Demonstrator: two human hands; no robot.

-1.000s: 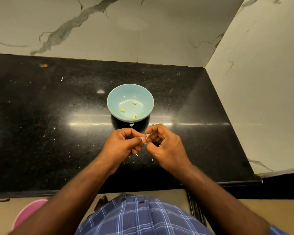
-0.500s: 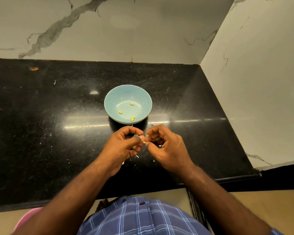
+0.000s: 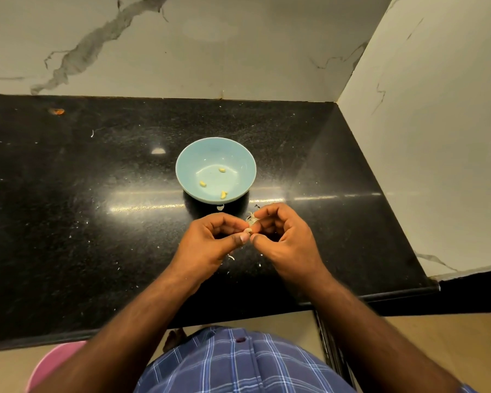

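At the far left, around 8 o'clock, the edge of a pink round thing [image 3: 57, 361] shows below the black desk [image 3: 68, 222], and a small orange speck [image 3: 56, 111] lies on the desk at 10 o'clock. Near the middle, the left hand [image 3: 210, 245] hangs above the desk, its fingers [image 3: 240, 239] curled narrow, with thumb and forefinger pinching a small pale bit [image 3: 248, 230]. Just beyond the hands, at 12 o'clock, a light blue bowl [image 3: 187, 160] stands on the desk with three yellow bits [image 3: 202, 183] lying apart in it. The right hand [image 3: 287, 242] meets the left at the pale bit, its fingers [image 3: 264, 212] curled close and pinching a flake of papery skin [image 3: 252, 219] that sticks up from it. White flecks dot the desk beneath both hands. A marbled wall [image 3: 437, 137] rises at 3 o'clock.
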